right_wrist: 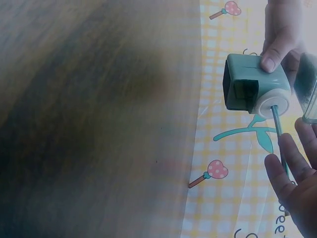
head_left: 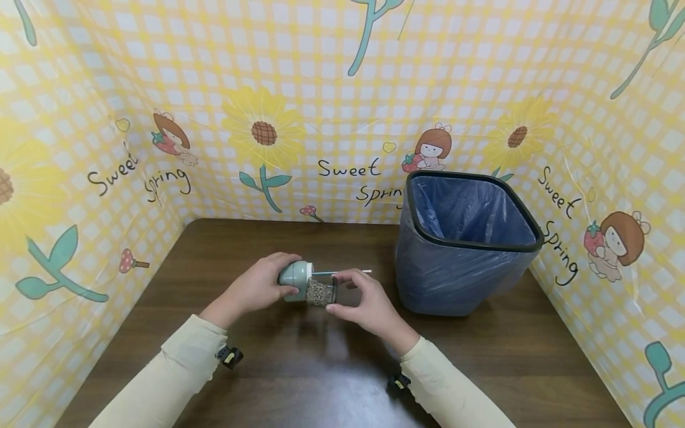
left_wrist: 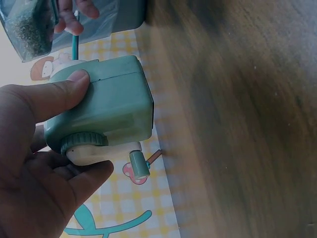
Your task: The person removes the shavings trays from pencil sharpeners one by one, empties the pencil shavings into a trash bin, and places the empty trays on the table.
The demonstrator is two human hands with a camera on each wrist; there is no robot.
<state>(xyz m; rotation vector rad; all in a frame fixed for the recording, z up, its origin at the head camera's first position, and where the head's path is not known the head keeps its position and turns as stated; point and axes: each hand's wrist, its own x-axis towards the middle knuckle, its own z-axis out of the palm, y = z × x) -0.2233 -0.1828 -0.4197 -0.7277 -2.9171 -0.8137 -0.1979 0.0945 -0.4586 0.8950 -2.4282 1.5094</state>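
Note:
My left hand [head_left: 262, 282] grips a green hand-crank pencil sharpener [head_left: 295, 276] above the table, thumb along its side. A pencil [right_wrist: 276, 121] sticks out of its white round front, toward the right hand. The crank handle [left_wrist: 140, 165] shows at the other end. My right hand [head_left: 366, 303] pinches the clear shavings drawer [head_left: 320, 293] by its outer end, between thumb and fingers. Greyish shavings fill much of this drawer, which is out of the sharpener's body and close in front of it. A dark opening [right_wrist: 246, 90] shows in the sharpener's front.
A trash bin [head_left: 444, 279] with a blue liner and black rim stands at the back right of the brown wooden table [head_left: 299, 380], right of my right hand. Yellow checked cloth [head_left: 332, 113] with printed flowers surrounds the table at the back and sides.

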